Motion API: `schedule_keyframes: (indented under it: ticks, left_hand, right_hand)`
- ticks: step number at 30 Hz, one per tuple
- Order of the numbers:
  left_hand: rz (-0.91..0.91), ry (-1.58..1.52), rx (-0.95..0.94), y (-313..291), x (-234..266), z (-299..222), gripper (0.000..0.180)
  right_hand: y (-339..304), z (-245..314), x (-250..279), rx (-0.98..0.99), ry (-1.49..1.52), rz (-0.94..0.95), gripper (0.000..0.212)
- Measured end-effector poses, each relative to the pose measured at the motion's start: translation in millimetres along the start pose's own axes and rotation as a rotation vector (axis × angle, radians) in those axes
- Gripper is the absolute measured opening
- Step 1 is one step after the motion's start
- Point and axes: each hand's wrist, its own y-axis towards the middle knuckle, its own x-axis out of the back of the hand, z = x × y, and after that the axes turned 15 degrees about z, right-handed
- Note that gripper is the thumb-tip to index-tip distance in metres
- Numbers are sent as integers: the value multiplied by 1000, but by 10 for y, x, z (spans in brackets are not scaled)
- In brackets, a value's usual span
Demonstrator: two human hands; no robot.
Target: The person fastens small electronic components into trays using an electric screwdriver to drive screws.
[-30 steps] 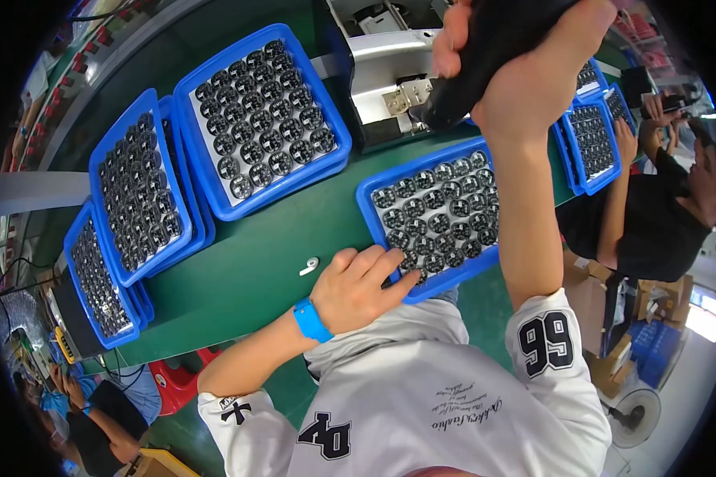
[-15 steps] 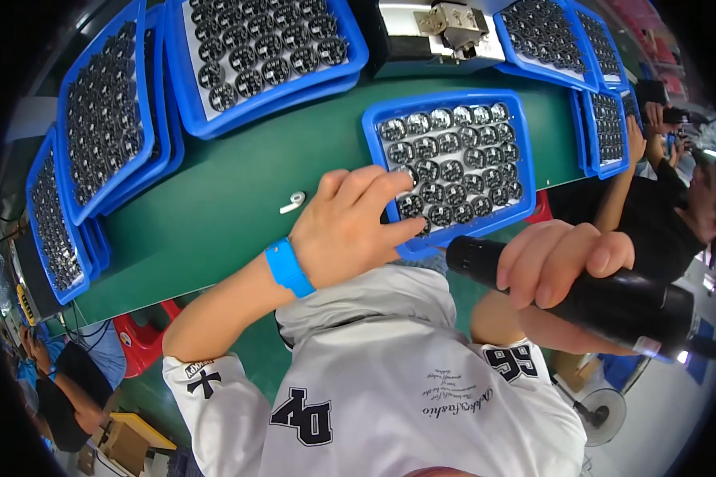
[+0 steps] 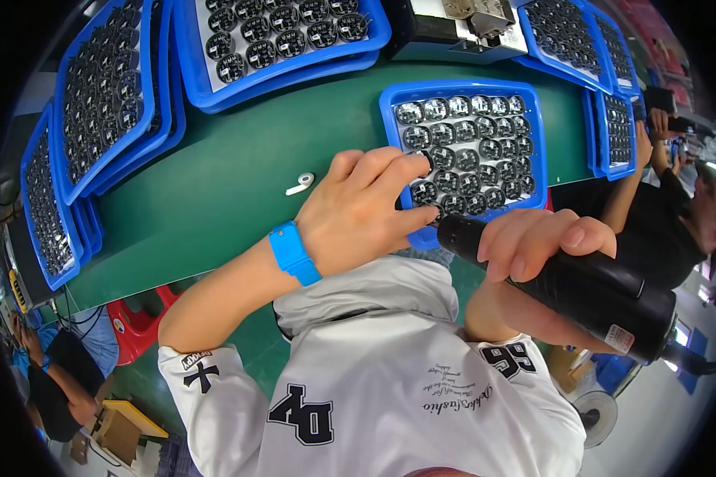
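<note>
I have the right hand (image 3: 542, 245) closed firmly around a black power screwdriver (image 3: 593, 296), held slanted at the counter's (image 3: 239, 171) near edge, its nose beside the left thumb at the near-left corner of a blue tray (image 3: 463, 87). Whether the bit touches anything, I cannot tell. The left hand (image 3: 366, 200) bends over the tray's left edge, index finger and thumb at the outermost round black circuit modules (image 3: 467, 160); I can't make out whether that grip pinches one. I judge the driver rigid and fairly heavy, smooth enough to slip, with a cable (image 3: 696, 359) dragging at its rear; mid-barrel is where I'd hold it. The modules look light, stiff and fragile, so I'd take them by the rims. A white earbud-shaped piece (image 3: 301, 184) lies left of the tray.
</note>
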Motion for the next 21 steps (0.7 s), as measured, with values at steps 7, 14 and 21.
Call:
schedule_keyframes:
  ticks: [7, 14, 21]
  left_hand:
    - [-11, 22, -9, 7, -25, 1, 58]
    - [-21, 48, -7, 14, -33, 1, 49]
    - [-19, 27, -2, 14, -36, -1, 55]
  right_hand:
    - [-8, -12, -8, -9, -29, -3, 89]
    - [-18, 5, 17, -5, -76, -6, 87]
    - [-27, 8, -43, -9, -48, 1, 86]
